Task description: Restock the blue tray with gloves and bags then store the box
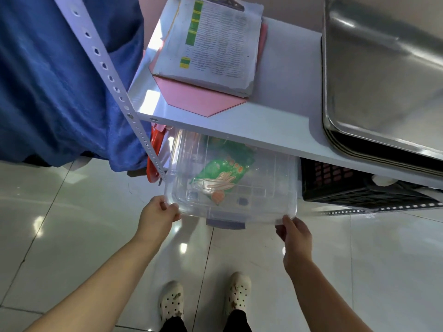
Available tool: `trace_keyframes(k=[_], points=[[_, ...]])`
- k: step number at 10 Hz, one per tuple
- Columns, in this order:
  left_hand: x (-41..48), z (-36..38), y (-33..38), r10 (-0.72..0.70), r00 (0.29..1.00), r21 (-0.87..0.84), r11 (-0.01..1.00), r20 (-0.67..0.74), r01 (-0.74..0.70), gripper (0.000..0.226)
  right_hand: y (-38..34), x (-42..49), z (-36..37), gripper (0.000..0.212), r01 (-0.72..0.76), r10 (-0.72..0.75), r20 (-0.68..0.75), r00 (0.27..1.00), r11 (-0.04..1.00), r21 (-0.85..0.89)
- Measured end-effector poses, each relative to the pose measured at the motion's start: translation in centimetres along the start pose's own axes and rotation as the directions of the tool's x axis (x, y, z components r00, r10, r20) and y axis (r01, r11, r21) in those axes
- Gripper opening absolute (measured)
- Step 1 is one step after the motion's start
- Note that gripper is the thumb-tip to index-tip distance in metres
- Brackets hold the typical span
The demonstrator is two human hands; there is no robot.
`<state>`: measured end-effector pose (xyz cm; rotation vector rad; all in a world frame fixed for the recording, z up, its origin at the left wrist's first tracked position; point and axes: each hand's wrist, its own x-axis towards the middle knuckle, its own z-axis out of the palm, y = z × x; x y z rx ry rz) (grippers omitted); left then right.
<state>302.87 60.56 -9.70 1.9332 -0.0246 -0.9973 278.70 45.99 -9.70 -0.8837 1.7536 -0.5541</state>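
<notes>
A clear plastic box [268,183] with a lid and a grey-blue latch sits partly under the white shelf [275,125], its near end sticking out over the floor. Through the lid a green packet of gloves [223,173] shows inside. My left hand [159,215] grips the box's near left corner. My right hand [296,233] holds the near right corner. The far end of the box is hidden under the shelf. No blue tray is in view.
A clipboard with printed papers [215,44] on a pink folder lies on the shelf top, beside stacked steel trays [383,80]. A black crate [354,185] stands to the box's right, an orange item [154,152] to its left. Blue cloth [60,80] hangs beyond the perforated upright [112,77].
</notes>
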Motion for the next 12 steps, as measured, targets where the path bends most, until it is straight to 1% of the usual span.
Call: trace_keyframes(k=[1,2,3,4,5,6,7,8,9,10,11,12], points=[[0.7,1.0,1.5,0.031,0.999,-0.019,0.999,-0.030,-0.031,0.010,-1.8,1.0,0.3,0.006,-0.017,0.011,0.048,0.999,0.989,0.144],[2.1,2.0,3.9,0.082,0.994,-0.043,0.995,-0.073,-0.085,0.011,-3.8,2.4,1.4,0.014,0.020,-0.039,0.091,0.995,0.980,0.199],[3.9,3.1,6.1,0.092,0.988,-0.076,0.992,-0.122,-0.102,0.014,-5.4,3.9,2.9,0.018,0.047,-0.076,0.137,0.988,0.978,0.204],[5.6,4.1,7.5,0.085,0.984,-0.102,0.989,-0.159,-0.102,0.008,-6.5,5.2,4.4,0.028,0.078,-0.109,0.135,0.985,0.973,0.217],[6.8,4.9,8.1,0.103,0.979,-0.032,0.993,-0.176,-0.110,0.014,-7.0,6.4,5.5,0.039,0.131,-0.159,0.132,0.978,0.970,0.203],[7.5,5.5,8.1,0.129,0.972,-0.007,0.991,-0.194,-0.133,0.020,-7.2,7.0,6.1,0.038,0.162,-0.186,0.131,0.974,0.971,0.175],[7.7,5.6,8.0,0.172,0.965,0.044,0.985,-0.197,-0.166,0.015,-7.3,6.9,6.2,0.032,0.167,-0.188,0.117,0.975,0.971,0.169],[7.1,5.2,8.2,0.187,0.966,0.124,0.978,-0.180,-0.166,0.020,-7.5,6.0,5.8,0.007,0.131,-0.147,0.121,0.982,0.983,0.126],[5.4,4.7,8.3,0.253,0.956,0.306,0.931,-0.147,-0.200,0.027,-7.3,5.0,4.5,0.032,0.125,-0.120,0.137,0.983,0.992,-0.031],[2.4,4.2,8.0,0.381,0.925,0.521,0.790,-0.005,-0.322,0.037,-7.6,2.7,2.6,0.027,0.220,-0.184,0.148,0.972,0.932,-0.287],[-1.1,4.2,8.9,0.511,0.844,0.605,0.625,0.162,-0.494,0.040,-8.5,-0.1,0.9,0.022,0.307,-0.263,0.160,0.951,0.843,-0.442],[-4.3,4.4,10.1,0.541,0.747,0.673,0.390,0.385,-0.629,0.034,-9.4,-3.4,-1.0,0.024,0.364,-0.338,0.164,0.927,0.701,-0.613]])
